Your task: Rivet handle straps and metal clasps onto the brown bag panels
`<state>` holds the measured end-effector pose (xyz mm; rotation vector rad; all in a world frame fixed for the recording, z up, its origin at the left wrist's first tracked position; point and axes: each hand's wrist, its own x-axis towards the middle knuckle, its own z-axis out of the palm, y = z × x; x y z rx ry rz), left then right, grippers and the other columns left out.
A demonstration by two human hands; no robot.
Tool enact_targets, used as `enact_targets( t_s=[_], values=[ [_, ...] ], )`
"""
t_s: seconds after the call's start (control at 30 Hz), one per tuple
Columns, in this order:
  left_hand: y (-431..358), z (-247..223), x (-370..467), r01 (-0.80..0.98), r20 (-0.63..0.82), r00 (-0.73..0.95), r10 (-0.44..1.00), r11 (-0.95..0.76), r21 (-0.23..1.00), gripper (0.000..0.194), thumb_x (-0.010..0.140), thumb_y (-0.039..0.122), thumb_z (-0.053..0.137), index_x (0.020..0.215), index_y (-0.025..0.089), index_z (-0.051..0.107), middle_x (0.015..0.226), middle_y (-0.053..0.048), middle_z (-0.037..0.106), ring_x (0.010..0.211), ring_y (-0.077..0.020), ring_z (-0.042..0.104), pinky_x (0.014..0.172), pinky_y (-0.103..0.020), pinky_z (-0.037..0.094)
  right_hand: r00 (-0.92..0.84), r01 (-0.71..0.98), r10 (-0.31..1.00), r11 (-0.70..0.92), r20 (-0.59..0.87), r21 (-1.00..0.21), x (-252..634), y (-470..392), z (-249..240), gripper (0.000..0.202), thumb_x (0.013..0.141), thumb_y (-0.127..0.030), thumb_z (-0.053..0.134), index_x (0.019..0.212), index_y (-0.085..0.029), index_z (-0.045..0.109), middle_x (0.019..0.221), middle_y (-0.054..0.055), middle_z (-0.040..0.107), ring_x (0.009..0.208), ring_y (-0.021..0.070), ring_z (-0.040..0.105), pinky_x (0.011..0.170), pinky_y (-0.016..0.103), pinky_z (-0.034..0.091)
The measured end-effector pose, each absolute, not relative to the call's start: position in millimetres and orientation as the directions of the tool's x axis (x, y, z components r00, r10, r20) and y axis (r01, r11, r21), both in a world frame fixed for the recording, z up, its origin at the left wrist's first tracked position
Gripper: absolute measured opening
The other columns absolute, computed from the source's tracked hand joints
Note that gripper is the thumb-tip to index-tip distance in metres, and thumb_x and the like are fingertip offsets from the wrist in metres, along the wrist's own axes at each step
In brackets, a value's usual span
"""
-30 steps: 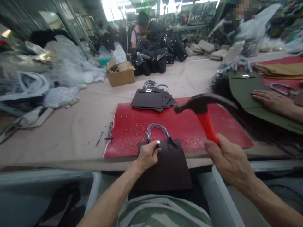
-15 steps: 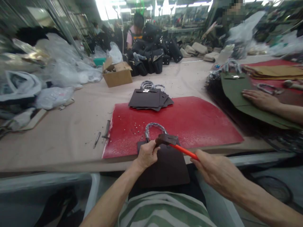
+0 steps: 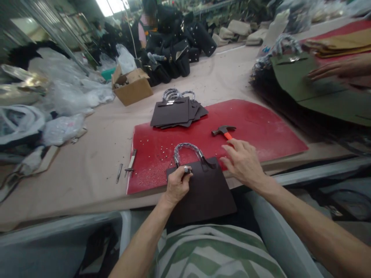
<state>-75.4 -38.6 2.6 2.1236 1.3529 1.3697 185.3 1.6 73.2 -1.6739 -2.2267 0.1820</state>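
My left hand [image 3: 177,185] is closed around a short metal punch [image 3: 188,170], its round silver end showing above the fist. Beneath that hand lies a dark brown bag panel [image 3: 207,197] with a plastic-wrapped looped handle [image 3: 188,146]; its near part hangs past the table edge. My right hand [image 3: 242,160] is open, fingers spread, over the panel's right side and the red board [image 3: 261,131]. Just beyond its fingertips a claw hammer [image 3: 224,131] with an orange-red handle rests on the board; the handle's end is hidden by the hand.
Several brown panels with wrapped handles [image 3: 171,114] are stacked behind. Small metal tools [image 3: 119,173] lie left of the board. A cardboard box [image 3: 133,90] and black bags [image 3: 174,58] stand farther back. At right, another person's hand [image 3: 339,69] is over green panels [image 3: 307,83].
The hammer has gone from my right hand above the punch to lying on the red board, and that hand has opened. My left hand stays on the panel. The view has shifted.
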Motion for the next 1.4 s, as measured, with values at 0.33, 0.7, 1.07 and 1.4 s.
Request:
enact_targets(
  t_s=[0.33, 0.7, 1.07, 1.4],
  values=[
    [-44.0, 5.0, -74.7, 0.605, 0.556, 0.04, 0.83, -0.463, 0.648, 0.012, 0.092, 0.019, 0.063, 0.101, 0.017, 0.07, 0.093, -0.006, 0.078, 0.084, -0.0168, 0.076, 0.079, -0.027, 0.063, -0.476, 0.762, 0.849, 0.528, 0.229, -0.376, 126.3, -11.1, 25.0, 0.056, 0.083, -0.041, 0.073, 0.133, -0.019, 0.06, 0.149, 0.017, 0.047, 0.129, 0.0355, 0.045, 0.107, 0.054, 0.034],
    [-49.2, 6.1, -75.6, 0.562, 0.479, -0.08, 0.874, -0.357, 0.746, 0.01, 0.095, 0.02, 0.06, 0.102, 0.018, 0.067, 0.097, -0.007, 0.077, 0.089, -0.0177, 0.075, 0.086, -0.032, 0.063, -0.472, 0.76, 0.859, 0.51, 0.198, -0.403, 126.8, -10.2, 26.1, 0.056, 0.082, -0.043, 0.075, 0.132, -0.02, 0.062, 0.149, 0.015, 0.048, 0.129, 0.0353, 0.044, 0.109, 0.054, 0.033],
    [-41.8, 7.3, -67.4, 0.593, 0.478, 0.014, 0.878, -0.392, 0.703, 0.011, 0.091, 0.016, 0.063, 0.101, 0.018, 0.068, 0.094, -0.005, 0.077, 0.088, -0.0175, 0.075, 0.087, -0.029, 0.062, -0.47, 0.756, 0.861, 0.506, 0.194, -0.415, 127.7, -10.8, 25.9, 0.057, 0.081, -0.042, 0.075, 0.132, -0.019, 0.061, 0.15, 0.015, 0.047, 0.129, 0.0356, 0.043, 0.11, 0.055, 0.032],
    [-39.8, 11.9, -59.5, 0.639, 0.534, 0.022, 0.845, -0.423, 0.643, 0.01, 0.091, 0.014, 0.06, 0.097, 0.017, 0.068, 0.09, -0.005, 0.076, 0.083, -0.015, 0.074, 0.081, -0.024, 0.06, -0.466, 0.749, 0.863, 0.502, 0.195, -0.432, 127.4, -11.4, 24.7, 0.057, 0.081, -0.039, 0.076, 0.132, -0.019, 0.062, 0.149, 0.014, 0.048, 0.129, 0.0364, 0.044, 0.109, 0.056, 0.033]
  ],
)
